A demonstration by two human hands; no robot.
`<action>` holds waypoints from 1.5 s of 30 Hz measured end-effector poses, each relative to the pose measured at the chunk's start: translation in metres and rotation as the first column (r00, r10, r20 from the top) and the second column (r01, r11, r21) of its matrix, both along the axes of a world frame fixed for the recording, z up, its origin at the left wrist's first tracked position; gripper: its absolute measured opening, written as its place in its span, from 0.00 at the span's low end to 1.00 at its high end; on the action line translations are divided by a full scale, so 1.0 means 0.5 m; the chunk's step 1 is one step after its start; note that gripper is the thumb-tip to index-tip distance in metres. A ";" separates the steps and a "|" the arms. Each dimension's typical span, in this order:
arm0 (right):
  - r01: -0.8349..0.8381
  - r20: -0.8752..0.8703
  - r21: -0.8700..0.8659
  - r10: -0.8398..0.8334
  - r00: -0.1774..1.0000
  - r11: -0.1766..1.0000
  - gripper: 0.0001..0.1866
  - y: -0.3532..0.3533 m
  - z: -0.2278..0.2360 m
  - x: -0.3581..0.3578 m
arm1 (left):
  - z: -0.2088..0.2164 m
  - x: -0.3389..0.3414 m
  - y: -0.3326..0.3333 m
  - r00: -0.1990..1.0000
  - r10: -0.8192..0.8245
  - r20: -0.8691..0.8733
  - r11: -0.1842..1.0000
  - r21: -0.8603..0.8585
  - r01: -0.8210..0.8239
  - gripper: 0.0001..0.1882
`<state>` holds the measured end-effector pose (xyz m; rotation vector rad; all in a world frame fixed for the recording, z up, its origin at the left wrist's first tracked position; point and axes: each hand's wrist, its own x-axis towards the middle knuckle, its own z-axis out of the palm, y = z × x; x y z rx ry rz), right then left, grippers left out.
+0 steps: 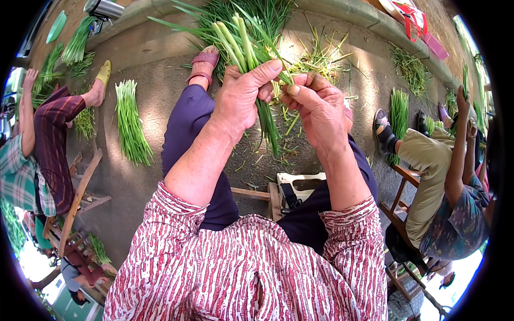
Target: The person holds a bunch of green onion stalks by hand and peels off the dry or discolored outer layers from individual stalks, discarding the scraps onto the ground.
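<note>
While the left hand (243, 93) is clenched around the bunch of green stalks (241, 43) at upper centre of the frame, the right hand (316, 104) pinches a thin leaf; strip it downward gently, keeping the stalks aligned, I judge

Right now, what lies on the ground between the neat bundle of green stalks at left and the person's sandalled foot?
In the head view, only bare concrete separates the laid bundle from the sandalled foot; no stalks lie there.

Bright daylight dapples the concrete ground (144, 64) with soft shadows, sharp at centre, fisheye-bent and black-rimmed at the edges
</note>
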<state>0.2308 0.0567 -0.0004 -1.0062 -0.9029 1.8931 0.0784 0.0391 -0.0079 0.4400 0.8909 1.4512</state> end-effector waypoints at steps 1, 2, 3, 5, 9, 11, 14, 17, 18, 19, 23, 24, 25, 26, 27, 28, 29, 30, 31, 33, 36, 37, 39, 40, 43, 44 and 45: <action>0.014 -0.015 -0.004 -0.014 1.000 1.000 0.07 0.000 -0.003 -0.001 | -0.002 0.000 0.000 1.000 -0.020 -0.005 1.000 -0.008 0.020 0.08; 0.029 -0.030 -0.009 -0.029 0.999 1.000 0.06 -0.001 -0.005 -0.001 | -0.003 -0.001 -0.001 0.999 -0.040 -0.010 0.999 -0.017 0.040 0.08; 0.039 -0.038 -0.010 -0.039 0.999 0.999 0.06 0.000 -0.005 -0.004 | -0.002 -0.002 -0.001 0.998 -0.065 -0.005 0.998 -0.022 0.065 0.08; 0.057 -0.053 -0.012 -0.058 0.997 0.998 0.05 -0.006 -0.002 -0.008 | 0.002 -0.001 -0.006 0.994 -0.112 0.006 0.993 -0.033 0.113 0.08; 0.030 -0.035 -0.068 -0.032 0.999 0.997 0.06 -0.009 -0.002 -0.009 | 0.000 0.003 -0.007 0.998 -0.059 -0.025 0.997 -0.047 0.058 0.04; 0.039 -0.082 -0.102 -0.048 0.995 0.994 0.06 -0.011 -0.008 -0.011 | 0.005 0.005 -0.005 0.998 -0.043 -0.035 0.999 -0.031 0.041 0.04; 0.034 -0.117 -0.131 -0.050 0.992 0.991 0.06 -0.011 -0.012 -0.011 | 0.004 0.003 -0.007 0.999 -0.039 -0.020 0.999 -0.028 0.039 0.05; 0.021 -0.096 -0.145 -0.035 0.995 0.989 0.06 -0.011 -0.009 -0.014 | 0.002 0.001 -0.008 1.000 -0.029 -0.010 0.999 -0.043 0.028 0.05; 0.021 -0.099 -0.142 -0.036 0.994 0.990 0.06 -0.012 -0.008 -0.018 | 0.004 -0.003 -0.010 0.999 -0.036 -0.023 0.999 -0.038 0.035 0.05; 0.014 -0.100 -0.140 -0.028 0.995 0.990 0.05 -0.012 -0.007 -0.020 | 0.006 -0.006 -0.012 0.999 -0.033 -0.027 0.999 -0.039 0.032 0.05; 0.014 -0.112 -0.130 -0.028 0.993 0.991 0.05 -0.011 -0.007 -0.020 | 0.007 -0.006 -0.009 0.999 -0.023 -0.029 1.000 -0.017 0.022 0.05; 0.018 -0.113 -0.132 -0.033 0.993 0.991 0.05 -0.012 -0.008 -0.020 | 0.009 -0.004 -0.010 1.000 -0.019 -0.020 1.000 -0.016 0.019 0.05; 0.023 -0.115 -0.135 -0.038 0.993 0.991 0.05 -0.013 -0.006 -0.022 | 0.010 -0.004 -0.010 1.000 -0.015 -0.012 1.000 -0.016 0.015 0.05; 0.031 -0.113 -0.135 -0.047 0.992 0.990 0.05 -0.012 -0.003 -0.026 | 0.010 -0.007 -0.009 1.000 -0.022 -0.019 1.000 -0.010 0.022 0.05; 0.031 -0.110 -0.139 -0.046 0.993 0.990 0.05 -0.013 -0.002 -0.027 | 0.011 -0.007 -0.010 1.000 -0.021 -0.019 1.000 -0.009 0.021 0.05; 0.031 -0.107 -0.143 -0.047 0.993 0.989 0.05 -0.013 -0.002 -0.028 | 0.012 -0.008 -0.011 1.000 -0.021 -0.018 1.000 -0.008 0.021 0.05; 0.032 -0.104 -0.147 -0.047 0.994 0.989 0.05 -0.013 -0.001 -0.028 | 0.012 -0.009 -0.011 1.000 -0.021 -0.018 1.000 -0.008 0.021 0.05; 0.024 -0.107 -0.143 -0.040 0.993 0.989 0.05 -0.014 -0.001 -0.028 | 0.012 -0.009 -0.012 0.999 -0.023 -0.027 1.000 -0.005 0.023 0.05; 0.017 -0.111 -0.140 -0.033 0.993 0.990 0.05 -0.013 -0.002 -0.027 | 0.011 -0.009 -0.012 0.999 -0.025 -0.036 1.000 -0.002 0.025 0.05; 0.007 -0.110 -0.135 -0.022 0.994 0.991 0.05 -0.013 -0.003 -0.026 | 0.009 -0.012 -0.013 0.998 -0.039 -0.045 0.999 0.003 0.040 0.04; 0.002 -0.102 -0.134 -0.016 0.995 0.991 0.06 -0.013 -0.004 -0.025 | 0.003 -0.014 -0.014 0.998 -0.050 -0.043 0.999 0.014 0.050 0.04; 0.003 -0.103 -0.135 -0.017 0.995 0.991 0.06 -0.013 -0.002 -0.025 | 0.004 -0.011 -0.012 0.999 -0.035 -0.041 0.999 0.019 0.036 0.05; 0.005 -0.105 -0.137 -0.020 0.994 0.991 0.06 -0.014 -0.001 -0.026 | 0.004 -0.010 -0.012 0.999 -0.021 -0.039 0.999 0.023 0.022 0.05; 0.006 -0.107 -0.137 -0.021 0.994 0.991 0.06 -0.015 0.000 -0.027 | 0.002 -0.012 -0.013 0.999 -0.022 -0.039 1.000 0.021 0.023 0.05; -0.002 -0.125 -0.129 -0.014 0.992 0.992 0.06 -0.016 -0.003 -0.028 | 0.001 -0.015 -0.015 0.999 -0.015 -0.032 1.000 0.010 0.015 0.05; -0.007 -0.133 -0.124 -0.009 0.991 0.992 0.06 -0.018 -0.004 -0.028 | 0.003 -0.014 -0.017 0.999 -0.004 -0.036 1.000 0.000 0.004 0.06; -0.008 -0.134 -0.129 -0.009 0.991 0.992 0.06 -0.018 -0.004 -0.028 | 0.006 -0.015 -0.016 0.999 0.007 -0.044 1.000 -0.010 -0.008 0.08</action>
